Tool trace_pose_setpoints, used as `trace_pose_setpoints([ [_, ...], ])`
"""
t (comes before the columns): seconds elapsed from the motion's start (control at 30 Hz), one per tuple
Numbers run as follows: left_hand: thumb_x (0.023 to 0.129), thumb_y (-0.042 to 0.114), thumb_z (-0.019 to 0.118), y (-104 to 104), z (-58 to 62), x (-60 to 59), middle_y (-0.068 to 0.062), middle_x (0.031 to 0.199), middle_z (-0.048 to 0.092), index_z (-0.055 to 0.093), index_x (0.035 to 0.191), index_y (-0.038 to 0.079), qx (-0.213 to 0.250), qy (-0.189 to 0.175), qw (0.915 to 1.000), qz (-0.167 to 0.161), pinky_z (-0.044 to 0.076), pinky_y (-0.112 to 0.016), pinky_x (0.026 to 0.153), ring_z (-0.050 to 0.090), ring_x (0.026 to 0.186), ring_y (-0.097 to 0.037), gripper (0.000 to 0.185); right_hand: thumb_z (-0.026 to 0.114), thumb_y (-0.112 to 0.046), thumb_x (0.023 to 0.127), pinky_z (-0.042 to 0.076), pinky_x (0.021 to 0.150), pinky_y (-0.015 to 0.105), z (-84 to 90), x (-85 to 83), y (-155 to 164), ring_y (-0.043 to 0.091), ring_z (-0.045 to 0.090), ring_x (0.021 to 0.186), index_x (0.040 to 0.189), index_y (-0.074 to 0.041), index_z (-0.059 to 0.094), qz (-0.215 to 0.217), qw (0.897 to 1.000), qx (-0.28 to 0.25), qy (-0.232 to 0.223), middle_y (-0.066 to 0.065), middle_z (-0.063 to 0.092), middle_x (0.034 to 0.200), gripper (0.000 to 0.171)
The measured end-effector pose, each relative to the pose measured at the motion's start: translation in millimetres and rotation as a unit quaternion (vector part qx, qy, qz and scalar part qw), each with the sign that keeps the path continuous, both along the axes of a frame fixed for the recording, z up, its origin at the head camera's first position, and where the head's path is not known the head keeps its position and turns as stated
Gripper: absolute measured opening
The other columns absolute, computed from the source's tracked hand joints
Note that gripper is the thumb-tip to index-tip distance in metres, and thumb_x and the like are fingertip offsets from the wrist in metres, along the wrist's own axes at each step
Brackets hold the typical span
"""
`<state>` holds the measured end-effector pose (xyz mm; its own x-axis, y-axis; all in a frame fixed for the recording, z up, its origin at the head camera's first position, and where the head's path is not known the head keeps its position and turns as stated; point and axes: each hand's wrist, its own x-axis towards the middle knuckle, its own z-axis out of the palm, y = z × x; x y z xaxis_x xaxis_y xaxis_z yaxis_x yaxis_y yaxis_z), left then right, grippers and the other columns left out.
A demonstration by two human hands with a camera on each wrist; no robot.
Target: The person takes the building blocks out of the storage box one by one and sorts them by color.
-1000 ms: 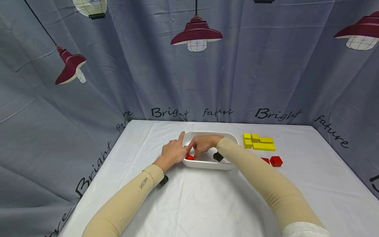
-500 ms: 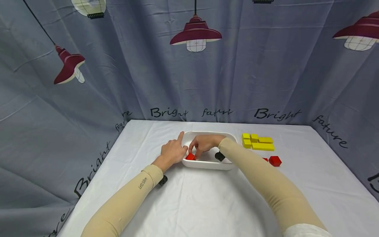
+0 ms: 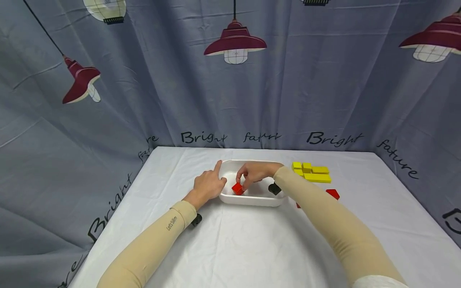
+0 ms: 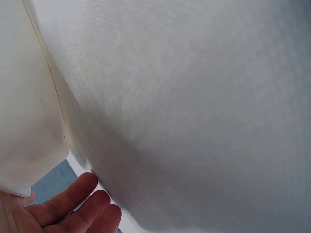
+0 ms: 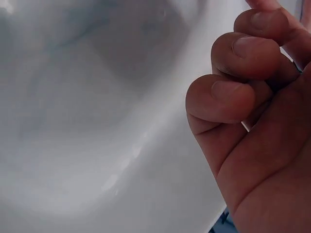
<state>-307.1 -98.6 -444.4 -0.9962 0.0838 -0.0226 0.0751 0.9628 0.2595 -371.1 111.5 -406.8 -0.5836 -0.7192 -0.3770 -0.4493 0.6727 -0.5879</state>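
Inside a white tray (image 3: pixel 248 201), my right hand (image 3: pixel 255 172) pinches a red block (image 3: pixel 237 189) between thumb and index finger. Its other fingers (image 5: pixel 248 56) are curled in, as the right wrist view shows, while the block is out of that view. A black block (image 3: pixel 275 189) lies in the tray's right part, beside my right wrist. My left hand (image 3: pixel 206 185) rests at the tray's left end, index finger stretched along the rim and thumb at the edge. In the left wrist view its loosely bent fingers (image 4: pixel 80 191) are beside the tray wall (image 4: pixel 29 97).
Several yellow blocks (image 3: pixel 317 177) sit grouped right of the tray. Nearer, red blocks (image 3: pixel 333 194) are partly covered by my right forearm. Another black piece (image 3: pixel 197 219) shows beside my left sleeve on the white-covered table (image 3: pixel 248 248). A grey printed curtain (image 3: pixel 173 80) hangs behind.
The red block has moved from the tray's front left corner toward the middle, with my right hand shifting right. The black block has slid right. My left hand stays at the rim.
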Motion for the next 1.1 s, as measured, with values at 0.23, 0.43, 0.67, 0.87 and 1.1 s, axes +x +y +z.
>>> trace_pose_setpoints([
  [0.23, 0.099, 0.044, 0.044, -0.1, -1.9, -1.0, -0.016, 0.128, 0.067, 0.020, 0.161, 0.024, -0.001, 0.007, 1.0000, 0.001, 0.053, -0.049, 0.079, 0.067, 0.109, -0.031, 0.069, 0.079, -0.026, 0.080, 0.036, 0.064, 0.028, 13.8, 4.3, 20.9, 0.014, 0.048, 0.069, 0.097, -0.024, 0.073, -0.022, 1.000, -0.005, 0.011, -0.001, 0.052, 0.072, 0.018],
  [0.43, 0.099, 0.045, 0.043, -0.8, -4.2, 0.0, -0.017, 0.129, 0.066, 0.019, 0.162, 0.025, 0.008, 0.004, 1.0000, -0.004, 0.053, -0.050, 0.079, 0.066, 0.111, -0.033, 0.070, 0.079, -0.024, 0.082, 0.038, 0.068, 0.030, 22.8, 12.8, 46.5, 0.016, 0.050, 0.071, 0.099, -0.024, 0.072, -0.038, 0.999, -0.019, 0.027, 0.000, 0.053, 0.072, 0.019],
  [0.67, 0.099, 0.043, 0.044, -3.0, -5.8, 2.3, -0.017, 0.129, 0.066, 0.020, 0.162, 0.024, 0.008, 0.009, 0.9999, -0.004, 0.052, -0.051, 0.081, 0.066, 0.111, -0.033, 0.069, 0.079, -0.025, 0.084, 0.037, 0.067, 0.031, 32.5, 26.4, 79.4, 0.017, 0.051, 0.071, 0.103, -0.023, 0.072, -0.076, 0.996, -0.041, 0.034, 0.001, 0.053, 0.071, 0.020],
  [0.87, 0.099, 0.043, 0.043, -2.7, -6.1, 0.9, -0.017, 0.128, 0.066, 0.019, 0.162, 0.024, 0.004, 0.013, 0.9999, -0.004, 0.053, -0.051, 0.081, 0.066, 0.109, -0.034, 0.069, 0.080, -0.027, 0.084, 0.038, 0.064, 0.031, 38.7, 38.0, 105.8, 0.019, 0.051, 0.069, 0.104, -0.024, 0.072, -0.114, 0.991, -0.050, 0.048, 0.003, 0.053, 0.072, 0.022],
  [1.1, 0.100, 0.043, 0.043, -0.8, -3.3, 0.3, -0.017, 0.128, 0.066, 0.018, 0.162, 0.024, 0.005, 0.008, 1.0000, -0.002, 0.053, -0.051, 0.082, 0.066, 0.110, -0.033, 0.069, 0.079, -0.026, 0.084, 0.041, 0.061, 0.029, 42.0, 52.2, 135.8, 0.017, 0.051, 0.064, 0.106, -0.022, 0.071, -0.141, 0.987, -0.052, 0.055, 0.003, 0.054, 0.070, 0.025],
])
